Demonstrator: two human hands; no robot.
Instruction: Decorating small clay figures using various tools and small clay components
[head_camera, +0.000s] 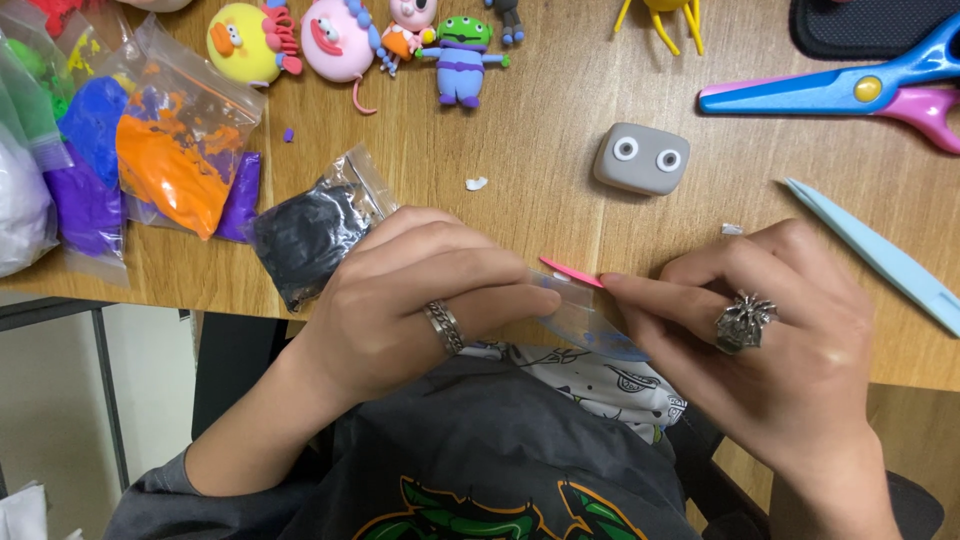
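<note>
Our left hand (420, 300) and right hand (770, 340) each pinch an end of a clear plastic sheet (585, 320) bearing a flat pink clay strip (570, 271), held at the near edge of the desk (540, 130). Just left lies a black clay bag (305, 235); behind sit a grey clay block (641, 158), scissors (850, 90), a pale blue tool (880, 255) and small clay figures (460, 55).

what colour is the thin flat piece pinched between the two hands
Pink: the thin flat piece shows between the left hand and right hand in the head view.
</note>
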